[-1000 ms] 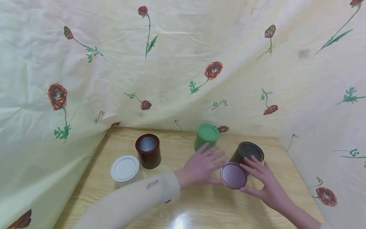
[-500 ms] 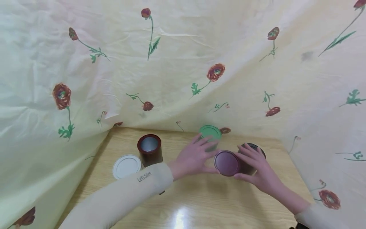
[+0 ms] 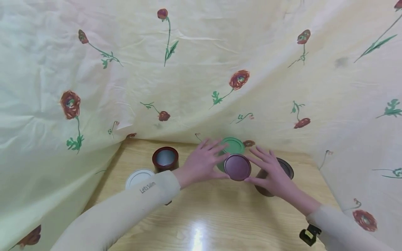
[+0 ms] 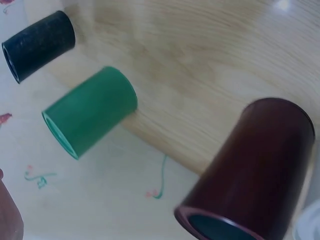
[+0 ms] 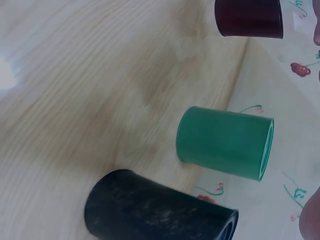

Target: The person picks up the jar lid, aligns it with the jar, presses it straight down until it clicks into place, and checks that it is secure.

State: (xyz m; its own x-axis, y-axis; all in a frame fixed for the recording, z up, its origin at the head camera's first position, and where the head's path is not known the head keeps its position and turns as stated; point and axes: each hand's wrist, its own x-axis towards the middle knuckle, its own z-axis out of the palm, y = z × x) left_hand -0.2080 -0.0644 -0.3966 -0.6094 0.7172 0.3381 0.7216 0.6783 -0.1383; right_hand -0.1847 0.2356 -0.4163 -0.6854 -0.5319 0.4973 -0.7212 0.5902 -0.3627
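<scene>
A round dark red lid (image 3: 237, 167) is held up between both hands, its flat face toward the head camera. My left hand (image 3: 202, 162) holds its left edge with thumb and forefinger, the other fingers spread. At the right edge, my right hand (image 3: 273, 174) grips it with thumb and fingers. Behind the lid is a green can (image 3: 233, 145), partly covered by it. An open-topped dark red can (image 4: 255, 165) stands to the left. The black can (image 5: 155, 207) is partly behind my right hand. In the wrist views only bits of fingers show at the edges, and the lid is hidden.
A white can (image 3: 138, 175) stands at the left, partly covered by my left sleeve (image 3: 135, 202). Floral cloth (image 3: 188, 69) hangs at the back and both sides of the wooden table (image 3: 226, 216). A small black device (image 3: 309, 235) is on my right wrist.
Both hands have carried the dark red lid leftward and slightly up, from in front of the black can to in front of the green can. The cans stand where they were.
</scene>
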